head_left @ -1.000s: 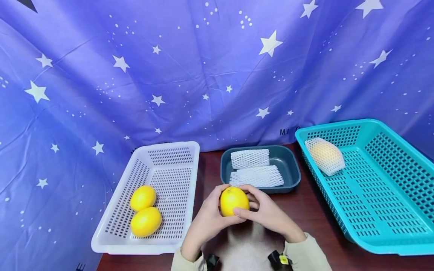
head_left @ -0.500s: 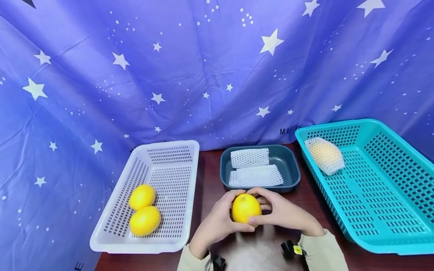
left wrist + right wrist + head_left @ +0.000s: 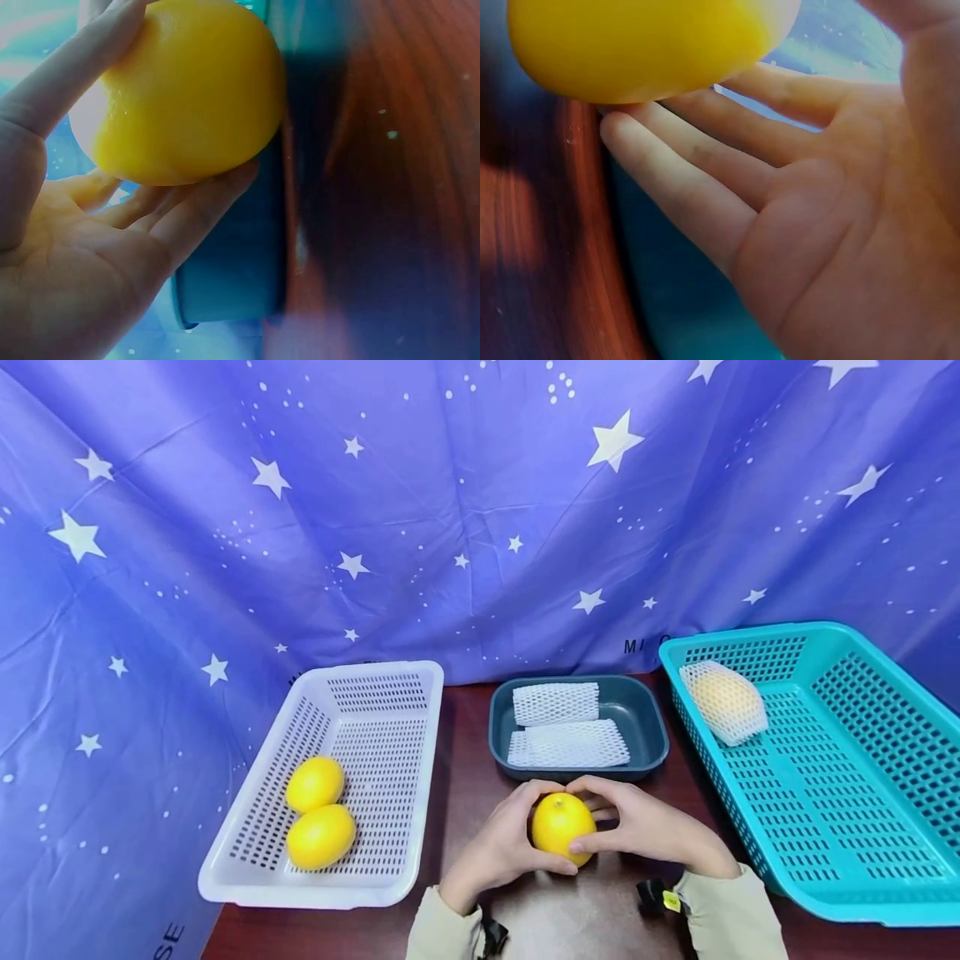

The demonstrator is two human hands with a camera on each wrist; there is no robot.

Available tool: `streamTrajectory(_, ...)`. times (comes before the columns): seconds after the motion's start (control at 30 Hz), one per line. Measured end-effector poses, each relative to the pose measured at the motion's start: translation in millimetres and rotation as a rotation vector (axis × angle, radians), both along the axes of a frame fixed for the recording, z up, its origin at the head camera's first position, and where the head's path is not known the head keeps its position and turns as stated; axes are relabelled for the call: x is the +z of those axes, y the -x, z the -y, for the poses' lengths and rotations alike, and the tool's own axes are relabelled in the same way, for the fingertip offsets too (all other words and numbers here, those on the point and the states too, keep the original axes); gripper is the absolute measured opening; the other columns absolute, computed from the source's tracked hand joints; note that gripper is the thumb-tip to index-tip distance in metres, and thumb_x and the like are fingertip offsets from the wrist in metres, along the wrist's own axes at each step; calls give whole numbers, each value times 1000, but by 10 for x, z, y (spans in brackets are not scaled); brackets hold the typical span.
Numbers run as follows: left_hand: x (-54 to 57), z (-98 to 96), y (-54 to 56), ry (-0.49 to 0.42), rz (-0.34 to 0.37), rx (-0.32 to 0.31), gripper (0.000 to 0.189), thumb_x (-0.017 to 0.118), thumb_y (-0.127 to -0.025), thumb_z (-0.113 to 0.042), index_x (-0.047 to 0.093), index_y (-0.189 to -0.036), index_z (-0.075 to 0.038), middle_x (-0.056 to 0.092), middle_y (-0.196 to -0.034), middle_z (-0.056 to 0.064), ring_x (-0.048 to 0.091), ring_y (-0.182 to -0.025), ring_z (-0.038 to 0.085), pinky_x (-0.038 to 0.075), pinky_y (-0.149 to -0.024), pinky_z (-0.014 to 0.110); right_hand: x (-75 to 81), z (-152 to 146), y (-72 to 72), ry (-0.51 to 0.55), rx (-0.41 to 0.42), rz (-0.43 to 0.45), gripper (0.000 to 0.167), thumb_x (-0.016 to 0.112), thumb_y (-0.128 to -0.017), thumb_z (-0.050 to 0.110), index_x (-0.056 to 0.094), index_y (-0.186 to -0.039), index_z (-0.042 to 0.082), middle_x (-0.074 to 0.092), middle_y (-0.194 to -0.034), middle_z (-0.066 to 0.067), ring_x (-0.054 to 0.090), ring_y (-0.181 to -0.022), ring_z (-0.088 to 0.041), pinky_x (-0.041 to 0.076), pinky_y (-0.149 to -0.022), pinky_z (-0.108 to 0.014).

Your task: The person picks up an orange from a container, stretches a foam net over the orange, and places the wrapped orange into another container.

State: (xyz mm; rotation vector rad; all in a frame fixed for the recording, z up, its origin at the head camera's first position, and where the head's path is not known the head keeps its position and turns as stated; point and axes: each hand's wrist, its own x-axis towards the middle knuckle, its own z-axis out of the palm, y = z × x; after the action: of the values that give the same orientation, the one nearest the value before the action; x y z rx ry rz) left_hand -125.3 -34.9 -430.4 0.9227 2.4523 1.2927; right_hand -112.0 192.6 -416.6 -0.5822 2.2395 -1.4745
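A smooth yellow lemon-like fruit (image 3: 561, 828) is held between both hands, its stem spot facing up in the head view. My left hand (image 3: 508, 842) grips its left side, thumb on one side and fingers on the other. From the right, my right hand (image 3: 648, 828) holds it too, with the thumb across its front. In the left wrist view the fruit (image 3: 195, 94) rests against the fingers; in the right wrist view only its lower part (image 3: 630, 52) shows. Just behind the hands stands a dark tray (image 3: 643, 727) with two white foam net sleeves (image 3: 573, 745).
At the left, a white basket (image 3: 382, 893) contains two more yellow fruits (image 3: 321, 837). To the right is a teal basket (image 3: 862, 910) with one fruit in a foam net (image 3: 723, 702). A blue star-patterned cloth (image 3: 420, 527) hangs behind the dark red table (image 3: 468, 727).
Both hands have moved right and slightly toward me with the yellow fruit still between them. The fruit's stem spot now sits near its top. The head view has shifted slightly.
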Motion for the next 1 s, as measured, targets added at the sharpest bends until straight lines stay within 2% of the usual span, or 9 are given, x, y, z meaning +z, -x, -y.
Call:
streamTrajectory(0.23, -74, -44, 7, 31, 0, -8, 77, 97, -61, -23, 51, -122, -19, 58, -118, -2, 54, -108, 8, 45, -95, 23, 9, -23, 37, -27, 13, 9, 48, 75, -90, 26, 56, -127, 3, 60, -126, -14, 64, -108, -23, 55, -89, -25)
streamTrajectory(0.47, -112, -42, -2, 31, 61, -52, 82, 96, -63, -21, 41, -124, -17, 55, -120, -1, 53, -111, 8, 44, -98, 23, 31, -19, 22, -41, 19, 9, 50, 78, -87, 27, 57, -126, 5, 60, -127, -14, 64, -109, -26, 56, -90, -32)
streamTrajectory(0.63, -121, -26, -19, 64, 42, -78, 85, 96, -63, -20, 36, -124, -17, 56, -118, -1, 56, -109, 8, 45, -97, 22, 54, -17, 10, -45, 44, 4, 49, 77, -88, 26, 57, -126, 5, 59, -128, -14, 63, -110, -27, 57, -89, -35)
streamTrajectory(0.77, -124, -21, -20, 74, 14, -84, 84, 96, -62, -21, 37, -122, -17, 57, -118, -1, 56, -108, 8, 46, -96, 21, 69, -20, 12, -33, 73, -29, 47, 75, -89, 24, 56, -127, 3, 60, -127, -16, 64, -110, -27, 57, -88, -33)
streamTrajectory(1.0, -110, -19, -5, 71, 23, -91, 84, 96, -62, -20, 37, -121, -17, 56, -117, -1, 55, -109, 7, 45, -97, 20, 82, -19, 18, -58, 79, -9, 47, 73, -91, 27, 55, -128, 4, 58, -130, -16, 62, -114, -33, 56, -90, -35)
